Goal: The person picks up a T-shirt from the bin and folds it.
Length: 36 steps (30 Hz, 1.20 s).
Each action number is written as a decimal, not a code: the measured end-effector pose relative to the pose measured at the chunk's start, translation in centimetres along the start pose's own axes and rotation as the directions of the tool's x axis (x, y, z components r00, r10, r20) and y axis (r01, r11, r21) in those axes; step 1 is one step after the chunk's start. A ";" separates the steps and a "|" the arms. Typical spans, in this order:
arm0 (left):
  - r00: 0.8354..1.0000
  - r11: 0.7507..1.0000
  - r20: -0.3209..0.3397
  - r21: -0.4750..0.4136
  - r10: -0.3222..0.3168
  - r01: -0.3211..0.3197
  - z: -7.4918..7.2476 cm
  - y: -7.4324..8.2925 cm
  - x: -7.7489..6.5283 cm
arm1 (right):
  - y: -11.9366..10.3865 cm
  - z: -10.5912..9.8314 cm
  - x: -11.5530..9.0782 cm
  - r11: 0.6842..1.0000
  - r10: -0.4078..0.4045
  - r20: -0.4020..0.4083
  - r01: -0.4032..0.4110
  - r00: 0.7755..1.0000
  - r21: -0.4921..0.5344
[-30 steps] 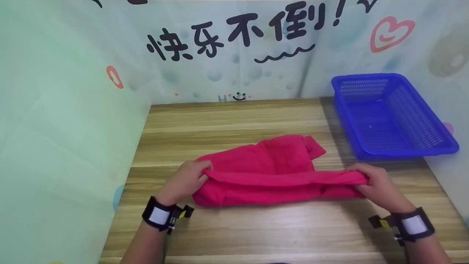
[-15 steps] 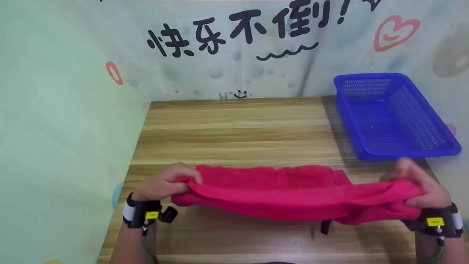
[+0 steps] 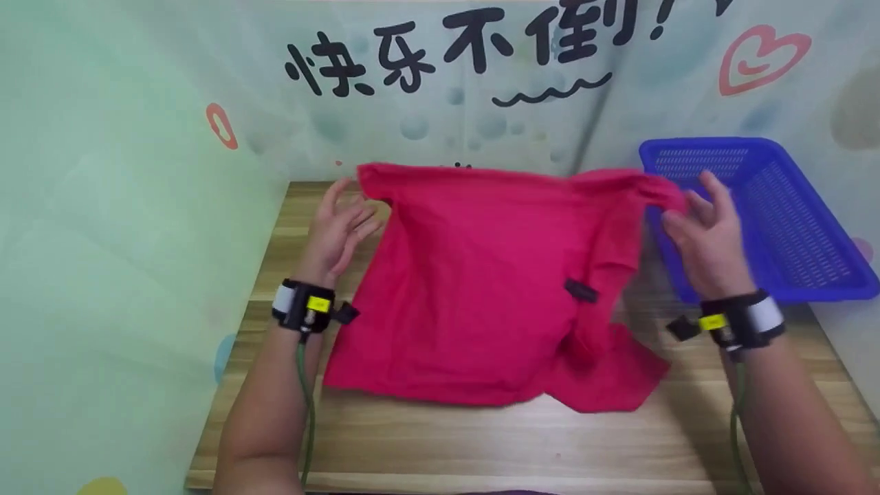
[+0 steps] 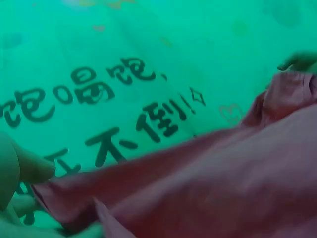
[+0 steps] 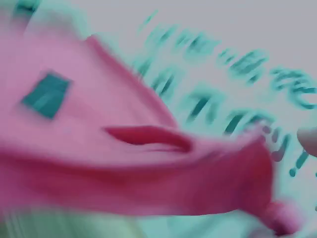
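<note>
A bright pink-red cloth garment (image 3: 481, 275) is spread in the air over the table, its upper edge far from me and its lower part near the tabletop. A small dark label (image 3: 581, 290) shows on its right half. My left hand (image 3: 337, 230) is beside the upper left corner, fingers spread. At the upper right end, my right hand (image 3: 711, 237) has its fingers extended, thumb close to the bunched cloth. In the left wrist view, the garment (image 4: 198, 188) lies close to the fingers (image 4: 32, 166). The right wrist view is blurred; whether the cloth touches the thumb is unclear.
A blue plastic basket (image 3: 790, 206) stands at the back right, partly behind my right hand. The wood-grain table (image 3: 481, 447) is bounded by a printed backdrop (image 3: 426, 130) behind and on both sides.
Both hands gripped the garment's near edge, drew it toward me and stretched it, then swung up and away. The cloth has unfolded into a broad sheet, and the fingers have loosened.
</note>
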State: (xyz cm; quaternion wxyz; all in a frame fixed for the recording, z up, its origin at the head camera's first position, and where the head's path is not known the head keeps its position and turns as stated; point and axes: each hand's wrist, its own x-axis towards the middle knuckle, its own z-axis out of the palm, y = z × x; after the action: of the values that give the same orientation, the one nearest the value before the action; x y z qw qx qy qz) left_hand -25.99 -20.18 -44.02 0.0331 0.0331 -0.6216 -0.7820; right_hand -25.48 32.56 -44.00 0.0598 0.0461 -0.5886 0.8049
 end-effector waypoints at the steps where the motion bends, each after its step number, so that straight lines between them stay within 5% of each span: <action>1: 1.000 0.994 -0.020 0.107 -0.006 0.008 0.0 -0.6 0.2 | 0.7 0.2 0.1 0.974 -0.021 -0.027 0.014 0.999 -0.226; 2: 0.999 0.973 -0.037 0.232 0.001 0.007 -0.1 -1.2 0.1 | 1.4 0.4 -0.1 0.903 -0.053 -0.028 0.036 0.998 -0.427; 3: 0.998 0.925 -0.049 0.379 0.030 -0.009 0.0 -1.8 -0.3 | 2.0 0.6 -0.6 0.796 -0.096 -0.002 0.076 0.995 -0.601; 5: 0.997 0.771 0.009 0.633 0.075 -0.064 0.3 -2.8 -1.5 | 3.1 1.3 -1.9 0.587 -0.164 0.126 0.199 0.978 -0.784; 7: 0.984 0.605 0.164 0.777 0.071 -0.173 0.9 -4.0 -2.9 | 4.2 2.1 -3.7 0.453 -0.183 0.291 0.343 0.939 -0.823; 9: 0.950 0.440 0.313 0.853 -0.005 -0.279 1.5 -5.1 -4.3 | 5.4 3.0 -5.7 0.347 -0.195 0.435 0.477 0.879 -0.808; 12: 0.890 0.269 0.418 0.892 -0.183 -0.363 2.1 -6.7 -5.7 | 7.1 4.3 -8.6 0.231 -0.218 0.590 0.629 0.777 -0.742; 14: 0.869 0.186 0.409 0.910 -0.277 -0.369 2.0 -7.5 -6.2 | 8.2 4.8 -10.2 0.168 -0.234 0.657 0.695 0.717 -0.699; 16: 0.866 0.131 0.375 0.927 -0.331 -0.351 1.7 -8.2 -6.6 | 9.1 5.1 -11.5 0.143 -0.207 0.699 0.728 0.685 -0.671; 19: 0.872 0.087 0.344 0.938 -0.349 -0.336 1.0 -8.7 -6.9 | 9.9 4.9 -12.6 0.114 -0.102 0.696 0.703 0.711 -0.702; 23: 0.874 0.075 0.351 0.935 -0.337 -0.346 0.2 -8.8 -7.7 | 10.1 3.8 -13.1 0.057 0.055 0.608 0.605 0.792 -0.794; 26: 0.875 0.077 0.350 0.936 -0.335 -0.345 -0.2 -8.9 -8.5 | 10.1 2.9 -13.3 0.034 0.141 0.535 0.536 0.833 -0.843; 36: 0.892 0.116 0.295 0.955 -0.343 -0.271 -0.6 -9.3 -9.8 | 9.1 0.2 -13.6 0.049 0.257 0.422 0.425 0.869 -0.904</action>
State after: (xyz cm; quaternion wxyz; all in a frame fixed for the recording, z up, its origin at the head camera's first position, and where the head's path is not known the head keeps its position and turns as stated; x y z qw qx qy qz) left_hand -16.28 -17.74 -53.11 -0.1618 -0.1197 -0.9678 -0.1512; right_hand -13.41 29.11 -54.45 -0.0242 0.2264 -0.9652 0.1283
